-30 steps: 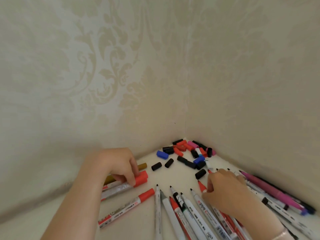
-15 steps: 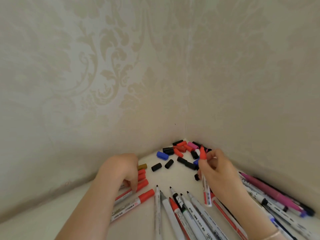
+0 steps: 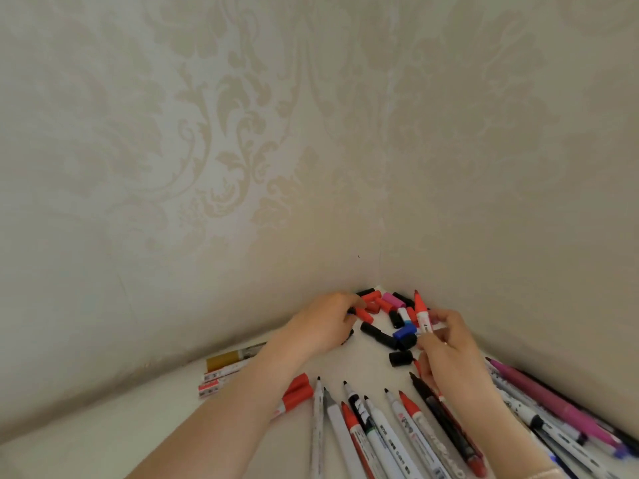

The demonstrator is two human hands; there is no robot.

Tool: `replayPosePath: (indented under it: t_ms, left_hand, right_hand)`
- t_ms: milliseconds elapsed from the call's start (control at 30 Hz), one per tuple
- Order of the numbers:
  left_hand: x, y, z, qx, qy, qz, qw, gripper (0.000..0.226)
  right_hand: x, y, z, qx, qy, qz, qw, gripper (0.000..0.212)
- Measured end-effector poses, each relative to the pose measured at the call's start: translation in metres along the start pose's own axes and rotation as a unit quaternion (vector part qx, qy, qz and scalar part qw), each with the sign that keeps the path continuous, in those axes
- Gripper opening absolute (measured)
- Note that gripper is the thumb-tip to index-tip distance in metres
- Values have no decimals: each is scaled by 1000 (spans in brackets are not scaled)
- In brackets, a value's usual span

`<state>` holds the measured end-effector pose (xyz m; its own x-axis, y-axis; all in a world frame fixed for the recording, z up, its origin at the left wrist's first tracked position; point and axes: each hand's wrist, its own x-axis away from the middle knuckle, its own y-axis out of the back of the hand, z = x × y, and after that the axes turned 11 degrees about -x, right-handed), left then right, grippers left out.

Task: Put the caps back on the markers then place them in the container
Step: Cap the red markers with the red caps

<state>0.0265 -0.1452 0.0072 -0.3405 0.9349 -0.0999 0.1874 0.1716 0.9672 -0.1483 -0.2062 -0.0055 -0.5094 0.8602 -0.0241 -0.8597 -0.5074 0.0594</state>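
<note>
Head view: left hand (image 3: 325,323) has moved into caps (image 3: 387,302) (corner pile).

Both forearms reach forward. The left hand (image 3: 323,324) has curled fingers, palm down. The right hand (image 3: 449,350) pinches with raised fingers.

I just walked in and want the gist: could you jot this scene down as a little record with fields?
Setting: white tabletop in a corner between patterned walls
Right hand: holds an uncapped red marker, tip up
Left hand: reaching into the pile of loose caps; cannot tell whether it holds one
Cap colours: red, black, blue, pink
Uncapped markers: lying in a row near the person
Capped markers: a few lying at left, partly under the left arm
Container: not visible
</note>
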Motion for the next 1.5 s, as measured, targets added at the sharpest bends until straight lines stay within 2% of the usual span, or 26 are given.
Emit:
replayPosePath:
  t_ms: [167,300,600,800,900,967,1067,1233,1400,1500]
  left_hand:
    - [-35,-7,12,-157,-53,5,986,44]
    - [-48,-10,18,-233,-95,14,968,46]
    - [-63,-22,19,-255,-117,0,960,39]
    - [-68,-26,12,-289,-125,-38,948,20]
    - [-64,-20,10,-208,-131,-72,967,18]
    - [-55,-11,6,-86,-111,-92,986,16]
    - [-38,2,0,54,-82,-92,991,18]
    - [-18,15,-6,130,-66,-82,986,32]
    - [-9,26,-6,132,-60,-88,986,23]
    - [-7,28,-7,223,-10,-62,973,20]
  right_hand:
    - [3,1,-1,3,34,1,999,18]
    - [2,3,0,40,51,-3,998,22]
    - [2,5,0,59,49,2,997,22]
    - [4,7,4,50,39,-2,998,24]
    - [4,8,4,55,42,2,998,25]
    - [4,9,5,61,50,5,997,22]
    - [5,8,7,78,64,9,995,22]
    - [9,8,9,94,79,15,992,25]
    - [9,8,9,92,83,15,992,26]
    - [9,6,7,93,87,21,992,27]
